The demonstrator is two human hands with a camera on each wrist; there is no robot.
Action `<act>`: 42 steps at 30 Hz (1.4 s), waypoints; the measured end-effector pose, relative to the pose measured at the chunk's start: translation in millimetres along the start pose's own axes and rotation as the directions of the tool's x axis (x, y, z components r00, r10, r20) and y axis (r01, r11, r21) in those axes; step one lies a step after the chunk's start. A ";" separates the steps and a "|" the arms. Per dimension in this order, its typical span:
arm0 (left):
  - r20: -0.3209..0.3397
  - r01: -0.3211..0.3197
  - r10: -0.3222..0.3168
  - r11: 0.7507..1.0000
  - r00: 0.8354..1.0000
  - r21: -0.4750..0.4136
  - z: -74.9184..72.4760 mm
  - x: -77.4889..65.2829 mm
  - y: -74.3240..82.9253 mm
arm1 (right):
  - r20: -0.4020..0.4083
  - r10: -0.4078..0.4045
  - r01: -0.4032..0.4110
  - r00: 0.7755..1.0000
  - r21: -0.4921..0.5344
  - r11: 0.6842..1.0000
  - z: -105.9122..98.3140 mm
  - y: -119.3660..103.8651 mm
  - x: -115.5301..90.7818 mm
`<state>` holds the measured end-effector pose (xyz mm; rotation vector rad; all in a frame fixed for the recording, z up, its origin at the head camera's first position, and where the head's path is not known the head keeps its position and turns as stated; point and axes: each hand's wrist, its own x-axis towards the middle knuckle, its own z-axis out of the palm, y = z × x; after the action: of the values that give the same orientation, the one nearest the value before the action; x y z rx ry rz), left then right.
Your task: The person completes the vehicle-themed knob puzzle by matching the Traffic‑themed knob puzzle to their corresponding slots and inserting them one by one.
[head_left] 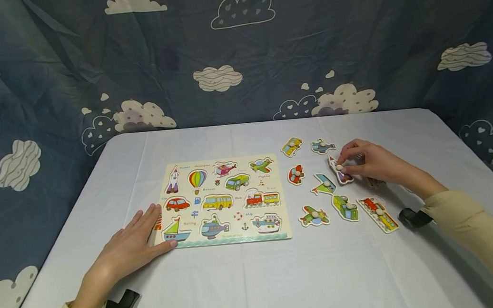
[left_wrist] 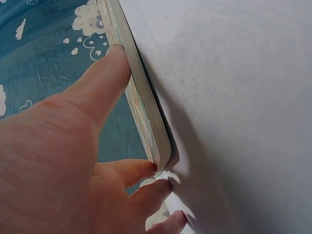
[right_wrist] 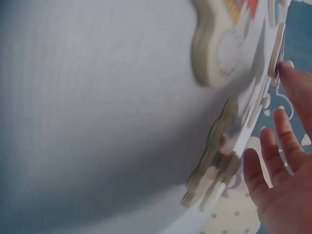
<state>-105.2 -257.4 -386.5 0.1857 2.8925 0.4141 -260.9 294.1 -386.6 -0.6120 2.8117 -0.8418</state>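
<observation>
A cream puzzle board (head_left: 295,237) printed with colorful vehicles lies flat on the table. My left hand (head_left: 126,246) rests at its lower left corner with extended fingers; in the left wrist view the thumb (left_wrist: 116,61) touches the board's edge (left_wrist: 146,102). Over among the loose pieces, my right hand (head_left: 376,164) pinches the knob of a rocket puzzle piece (head_left: 343,177) between thumb and forefinger. The other right fingers hang apart from it in the right wrist view, and part of a further piece is hidden beneath that hand.
Several knobbed pieces lie right of the board, among them a train (head_left: 378,215), a green truck (head_left: 345,208), a sailboat (head_left: 323,185), a plane (head_left: 314,216), a red car (head_left: 295,175), a bus (head_left: 291,147) and a submarine (head_left: 323,146). A cloud-patterned curtain (head_left: 239,49) hangs behind the white table (head_left: 247,287).
</observation>
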 end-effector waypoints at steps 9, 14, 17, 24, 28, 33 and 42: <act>0.006 0.003 -0.003 1.000 1.000 0.000 -0.3 -0.2 -0.4 | -0.020 -0.046 0.046 0.999 0.003 0.999 3.5 -18.9 -4.5; 0.007 0.001 -0.001 1.000 1.000 0.008 0.3 -0.9 -0.9 | -0.017 -0.058 0.058 0.998 0.009 0.998 6.3 -30.0 -2.8; 0.006 -0.003 0.003 1.000 1.000 0.012 0.7 -1.1 -1.3 | -0.022 -0.069 0.069 0.997 0.013 0.997 8.0 -36.6 -0.8; 0.008 -0.004 0.004 1.000 1.000 0.023 1.3 -0.7 -1.9 | -0.039 -0.125 0.126 0.991 0.017 0.992 14.3 -50.0 4.8; 0.007 0.003 -0.003 0.999 1.000 0.043 1.8 -1.5 -2.4 | -0.028 -0.149 0.150 0.988 0.031 0.988 18.8 -59.3 9.2; 0.013 -0.005 0.005 0.998 1.000 0.058 2.4 -3.2 -3.3 | -0.027 -0.187 0.188 0.982 0.028 0.982 22.5 -69.9 13.5; 0.017 -0.045 0.043 0.993 0.999 0.109 4.0 -1.1 -6.4 | -0.065 -0.192 0.195 0.979 0.038 0.980 30.2 -87.7 24.7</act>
<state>-103.8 -262.6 -391.9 0.2691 2.9034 0.2602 -245.9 202.1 -363.7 -0.8794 2.8123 -0.9690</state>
